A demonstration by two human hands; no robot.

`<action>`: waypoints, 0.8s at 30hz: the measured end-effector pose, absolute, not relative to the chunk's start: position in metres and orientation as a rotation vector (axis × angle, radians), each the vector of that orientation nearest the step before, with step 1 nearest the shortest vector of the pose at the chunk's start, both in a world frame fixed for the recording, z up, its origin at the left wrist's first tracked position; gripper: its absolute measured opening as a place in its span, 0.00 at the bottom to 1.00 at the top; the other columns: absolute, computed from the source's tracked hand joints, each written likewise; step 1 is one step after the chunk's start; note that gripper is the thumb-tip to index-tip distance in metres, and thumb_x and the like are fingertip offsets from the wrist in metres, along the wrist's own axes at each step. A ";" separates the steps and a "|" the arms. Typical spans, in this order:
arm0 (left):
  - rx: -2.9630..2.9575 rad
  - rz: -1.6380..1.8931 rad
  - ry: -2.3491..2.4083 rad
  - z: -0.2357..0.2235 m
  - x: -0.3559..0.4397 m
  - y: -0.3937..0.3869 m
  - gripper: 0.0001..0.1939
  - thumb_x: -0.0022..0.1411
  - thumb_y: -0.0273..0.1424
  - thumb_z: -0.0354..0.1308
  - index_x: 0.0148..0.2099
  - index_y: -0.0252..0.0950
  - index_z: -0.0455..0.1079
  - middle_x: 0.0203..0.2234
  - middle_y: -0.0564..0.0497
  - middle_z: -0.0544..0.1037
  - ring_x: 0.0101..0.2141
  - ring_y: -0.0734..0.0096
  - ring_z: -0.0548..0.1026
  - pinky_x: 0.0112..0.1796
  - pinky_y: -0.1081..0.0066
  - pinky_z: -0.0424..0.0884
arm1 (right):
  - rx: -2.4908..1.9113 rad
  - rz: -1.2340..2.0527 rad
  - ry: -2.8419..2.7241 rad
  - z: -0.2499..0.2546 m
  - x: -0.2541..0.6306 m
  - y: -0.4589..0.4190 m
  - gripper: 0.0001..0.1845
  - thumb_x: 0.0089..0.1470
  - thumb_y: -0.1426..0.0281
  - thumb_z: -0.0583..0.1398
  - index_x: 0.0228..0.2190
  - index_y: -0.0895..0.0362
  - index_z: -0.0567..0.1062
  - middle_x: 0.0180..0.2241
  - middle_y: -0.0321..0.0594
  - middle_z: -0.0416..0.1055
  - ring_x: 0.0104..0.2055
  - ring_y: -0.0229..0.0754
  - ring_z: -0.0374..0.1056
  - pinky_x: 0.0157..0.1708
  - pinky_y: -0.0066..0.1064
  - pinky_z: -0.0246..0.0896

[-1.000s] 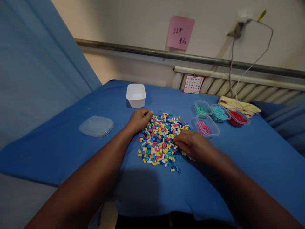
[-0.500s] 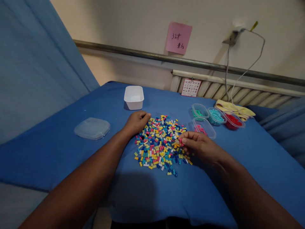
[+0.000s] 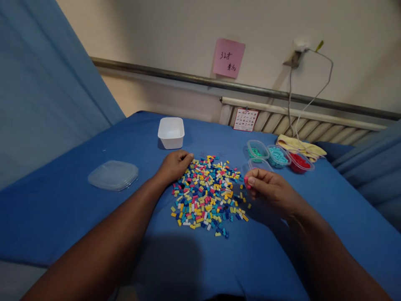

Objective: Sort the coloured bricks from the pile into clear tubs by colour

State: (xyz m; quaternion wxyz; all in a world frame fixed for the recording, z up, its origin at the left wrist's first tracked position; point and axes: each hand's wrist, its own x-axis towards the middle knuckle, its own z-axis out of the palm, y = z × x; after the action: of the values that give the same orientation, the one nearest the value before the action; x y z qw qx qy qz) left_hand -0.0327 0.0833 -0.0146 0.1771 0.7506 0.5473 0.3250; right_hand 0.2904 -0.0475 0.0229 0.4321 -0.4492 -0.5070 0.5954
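Pinched between the thumb and fingers of my right hand (image 3: 267, 188) are pink toy bricks (image 3: 247, 182), held just above the right side of the brick pile. The pile (image 3: 203, 196) is a loose spread of small yellow, blue, white, pink and teal bricks on the blue cloth. At its upper left edge rests my left hand (image 3: 176, 165), fingers curled and thumb against them; whatever may be inside is hidden. Beyond my right hand stands a clear tub (image 3: 260, 164), partly covered by the hand.
Behind it are tubs of green bricks (image 3: 257, 151), light blue bricks (image 3: 278, 156) and red bricks (image 3: 300, 162), near a yellow cloth (image 3: 302, 146). A white container (image 3: 171, 133) stands at the back, and stacked clear lids (image 3: 113, 175) lie left. A radiator (image 3: 269, 112) lines the wall.
My right hand has lifted away from the pile toward the tubs on the right, carrying the pink bricks. My left hand stays by the pile; the camera view has shifted slightly.
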 end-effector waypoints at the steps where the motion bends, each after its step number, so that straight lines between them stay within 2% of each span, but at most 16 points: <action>1: 2.128 0.920 1.547 -0.015 -0.033 0.084 0.24 0.69 0.48 0.52 0.27 0.38 0.71 0.25 0.51 0.75 0.29 0.66 0.71 0.30 0.69 0.62 | -1.131 1.459 -1.265 0.024 0.293 -0.047 0.18 0.56 0.54 0.71 0.36 0.55 0.77 0.27 0.33 0.70 0.27 0.36 0.63 0.29 0.29 0.58; 6: 2.135 0.923 1.542 -0.015 -0.035 0.086 0.25 0.69 0.49 0.52 0.27 0.38 0.71 0.25 0.51 0.77 0.29 0.65 0.72 0.30 0.69 0.62 | -1.186 1.238 -1.392 0.023 0.308 -0.042 0.17 0.59 0.55 0.69 0.38 0.55 0.78 0.28 0.34 0.71 0.28 0.38 0.64 0.30 0.31 0.60; 12: 2.145 0.931 1.545 -0.017 -0.038 0.088 0.24 0.69 0.49 0.53 0.30 0.38 0.75 0.26 0.51 0.78 0.31 0.63 0.74 0.31 0.68 0.64 | -1.320 0.459 -1.721 0.020 0.317 -0.043 0.12 0.67 0.59 0.61 0.45 0.53 0.78 0.36 0.41 0.77 0.36 0.44 0.71 0.38 0.35 0.66; 14: 2.138 0.934 1.542 -0.017 -0.039 0.089 0.23 0.69 0.49 0.53 0.30 0.38 0.75 0.26 0.51 0.78 0.31 0.63 0.75 0.32 0.68 0.64 | -1.328 0.291 -1.785 0.021 0.319 -0.042 0.11 0.68 0.60 0.59 0.44 0.53 0.78 0.38 0.43 0.78 0.39 0.45 0.72 0.41 0.37 0.67; 19: 2.121 0.936 1.538 -0.015 -0.039 0.088 0.23 0.68 0.50 0.52 0.31 0.39 0.76 0.26 0.52 0.79 0.31 0.63 0.74 0.31 0.69 0.65 | -1.395 0.129 -1.776 0.018 0.333 -0.035 0.12 0.69 0.60 0.58 0.44 0.54 0.77 0.39 0.44 0.78 0.38 0.46 0.73 0.40 0.37 0.69; 24: 2.114 0.947 1.539 -0.014 -0.037 0.087 0.23 0.68 0.50 0.53 0.30 0.39 0.75 0.26 0.51 0.78 0.32 0.63 0.74 0.32 0.69 0.64 | -1.425 0.077 -1.747 0.007 0.344 -0.028 0.19 0.68 0.60 0.59 0.54 0.56 0.75 0.40 0.45 0.78 0.37 0.46 0.73 0.40 0.39 0.70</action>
State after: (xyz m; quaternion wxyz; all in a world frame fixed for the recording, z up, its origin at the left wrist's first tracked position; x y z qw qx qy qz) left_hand -0.0369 0.0872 -0.0143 0.1794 0.7478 0.5445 0.3349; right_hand 0.3445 -0.0283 0.0074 0.4287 -0.5707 -0.6998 0.0307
